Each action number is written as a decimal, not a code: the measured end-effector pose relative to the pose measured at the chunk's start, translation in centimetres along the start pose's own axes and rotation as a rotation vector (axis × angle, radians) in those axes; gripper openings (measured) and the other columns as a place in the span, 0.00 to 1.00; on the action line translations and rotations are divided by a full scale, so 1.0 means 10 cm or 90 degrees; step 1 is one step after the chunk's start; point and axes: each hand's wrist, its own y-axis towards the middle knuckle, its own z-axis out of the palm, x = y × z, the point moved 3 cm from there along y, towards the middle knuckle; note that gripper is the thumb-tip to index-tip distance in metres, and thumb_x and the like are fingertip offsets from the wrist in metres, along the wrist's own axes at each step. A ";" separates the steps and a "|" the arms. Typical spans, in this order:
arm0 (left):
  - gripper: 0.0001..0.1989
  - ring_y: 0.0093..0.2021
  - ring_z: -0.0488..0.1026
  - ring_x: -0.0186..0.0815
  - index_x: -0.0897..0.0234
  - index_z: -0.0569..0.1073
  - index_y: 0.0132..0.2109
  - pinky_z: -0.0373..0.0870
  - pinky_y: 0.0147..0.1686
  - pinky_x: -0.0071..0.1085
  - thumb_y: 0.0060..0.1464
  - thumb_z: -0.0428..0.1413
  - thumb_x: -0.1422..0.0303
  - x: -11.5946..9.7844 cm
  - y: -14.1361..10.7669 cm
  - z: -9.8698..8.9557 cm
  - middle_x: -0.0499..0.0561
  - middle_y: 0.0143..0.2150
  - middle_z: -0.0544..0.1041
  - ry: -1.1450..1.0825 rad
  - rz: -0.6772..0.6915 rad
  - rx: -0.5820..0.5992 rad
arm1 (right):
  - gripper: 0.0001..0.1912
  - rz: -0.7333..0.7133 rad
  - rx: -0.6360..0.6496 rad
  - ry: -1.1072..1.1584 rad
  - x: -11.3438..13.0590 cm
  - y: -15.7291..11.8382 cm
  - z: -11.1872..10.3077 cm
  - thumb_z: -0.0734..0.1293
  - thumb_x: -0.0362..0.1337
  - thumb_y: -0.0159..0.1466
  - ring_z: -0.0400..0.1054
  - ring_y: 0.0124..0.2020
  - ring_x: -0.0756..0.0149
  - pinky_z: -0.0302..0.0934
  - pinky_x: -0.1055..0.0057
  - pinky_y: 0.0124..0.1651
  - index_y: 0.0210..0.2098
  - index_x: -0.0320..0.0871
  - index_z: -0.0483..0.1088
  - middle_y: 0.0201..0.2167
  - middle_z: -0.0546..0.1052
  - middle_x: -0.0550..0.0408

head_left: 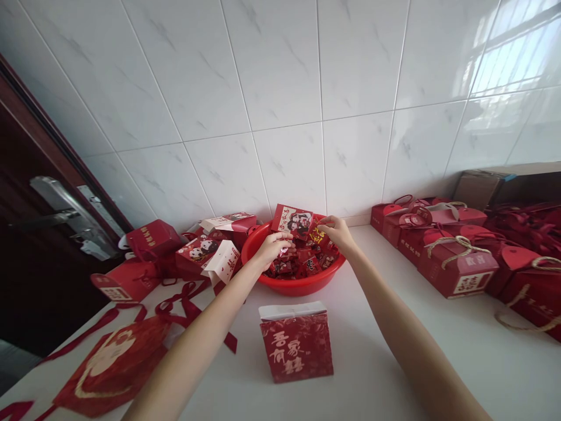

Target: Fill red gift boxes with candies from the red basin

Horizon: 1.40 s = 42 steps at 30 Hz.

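Both hands are over a red plastic basin [298, 287] heaped with small red packets [309, 264]. My left hand [277, 247] is closed at the basin's left side, with something small and pale at its fingers that I cannot make out. Just behind it, a red box with a panda picture [294, 221] rests in the basin. At the back right, my right hand [335, 230] pinches the edge of a red packet with yellow lettering [318, 235]. In front of the basin stands a dark red box with white characters [298, 349], its pale top flaps raised.
Red boxes [202, 251] and ribbons [190, 304] lie left of the basin, with a flat red bag [114, 365] at the front left. Rope-handled boxes [458, 263] line the right, beside a carton [480, 186]. A tiled wall [289, 164] stands behind.
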 end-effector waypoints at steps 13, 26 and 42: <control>0.15 0.42 0.82 0.42 0.67 0.75 0.53 0.76 0.48 0.38 0.62 0.55 0.66 0.01 -0.04 0.08 0.56 0.39 0.84 -0.045 -0.050 0.089 | 0.10 -0.008 0.006 0.017 0.00 0.00 0.00 0.68 0.38 0.49 0.71 0.30 0.63 0.62 0.70 0.31 0.32 0.42 0.70 0.27 0.78 0.55; 0.22 0.49 0.80 0.45 0.67 0.80 0.48 0.73 0.53 0.39 0.42 0.64 0.77 0.09 -0.01 0.08 0.56 0.41 0.85 0.135 0.025 0.231 | 0.10 -0.011 0.007 0.035 -0.01 0.00 0.00 0.69 0.37 0.49 0.73 0.32 0.62 0.64 0.70 0.32 0.31 0.42 0.71 0.27 0.79 0.55; 0.19 0.48 0.78 0.53 0.62 0.83 0.42 0.72 0.48 0.38 0.38 0.65 0.73 -0.11 0.35 0.17 0.59 0.47 0.83 0.734 0.093 0.242 | 0.09 -0.018 -0.035 0.015 -0.08 0.07 0.00 0.68 0.39 0.50 0.73 0.32 0.62 0.62 0.69 0.35 0.31 0.43 0.71 0.29 0.80 0.55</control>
